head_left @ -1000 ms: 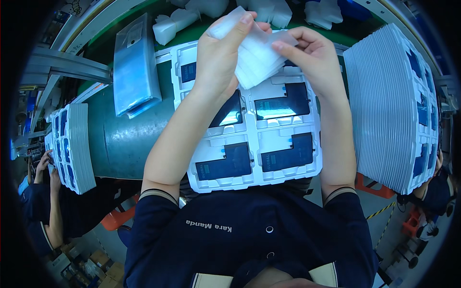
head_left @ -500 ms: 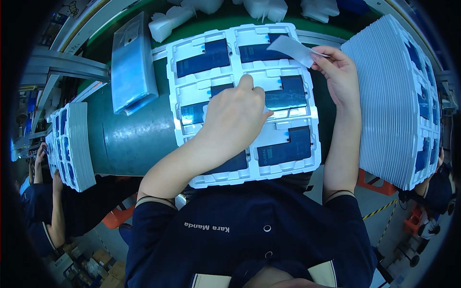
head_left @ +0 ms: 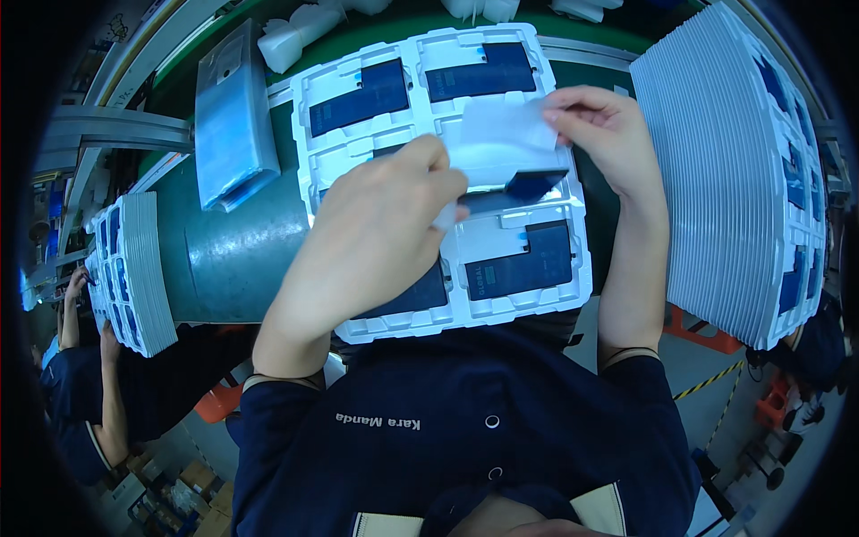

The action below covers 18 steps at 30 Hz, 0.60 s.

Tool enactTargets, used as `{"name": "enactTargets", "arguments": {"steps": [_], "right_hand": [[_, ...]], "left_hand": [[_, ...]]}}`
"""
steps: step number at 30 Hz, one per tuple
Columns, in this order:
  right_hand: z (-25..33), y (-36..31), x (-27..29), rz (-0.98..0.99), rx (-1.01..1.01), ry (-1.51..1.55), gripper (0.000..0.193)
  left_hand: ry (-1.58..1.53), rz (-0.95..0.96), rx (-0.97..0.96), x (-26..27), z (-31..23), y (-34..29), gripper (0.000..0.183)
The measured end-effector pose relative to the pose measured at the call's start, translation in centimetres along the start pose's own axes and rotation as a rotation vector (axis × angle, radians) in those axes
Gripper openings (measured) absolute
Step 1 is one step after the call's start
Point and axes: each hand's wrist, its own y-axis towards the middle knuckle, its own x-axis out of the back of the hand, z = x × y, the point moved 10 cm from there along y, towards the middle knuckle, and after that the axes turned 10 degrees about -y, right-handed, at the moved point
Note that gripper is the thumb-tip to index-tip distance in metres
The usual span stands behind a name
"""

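A white moulded tray (head_left: 586,268) lies before me, with dark L-shaped flat batteries in its cells. My left hand (head_left: 394,210) is closed over the middle row, its fingertips pinching the left end of a battery (head_left: 537,185), which is tilted up from the middle right cell. Something whitish shows at those fingertips, too blurred to name. My right hand (head_left: 595,125) pinches the right end of a small translucent white film sheet (head_left: 506,130), which hangs above that cell. Another battery (head_left: 519,261) lies flat in the near right cell. My left hand partly hides the left-hand batteries.
Tall stacks of filled trays stand at the right (head_left: 707,179) and far left (head_left: 148,277). A clear blue plastic bag (head_left: 233,125) lies left of the tray on the green work surface (head_left: 237,259). White foam pieces (head_left: 295,40) lie at the back. A co-worker's arm (head_left: 109,394) is at far left.
The film sheet has moved left and down over the middle right cell with my right hand. The battery there has tilted up from lying flat. My left hand has shifted left.
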Motion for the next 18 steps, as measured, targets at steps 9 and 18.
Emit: {"name": "enactTargets", "arguments": {"steps": [9,18], "right_hand": [[3.0,-1.2,-2.7,0.157,0.128,-0.461,0.024],[3.5,-1.3,-3.1,0.163,0.178,-0.568,0.028]], "left_hand": [[-0.169,0.261,-0.061,-3.9,0.0,-1.6,0.013],[-0.186,0.300,-0.038,-4.5,0.6,-0.8,0.013]]}}
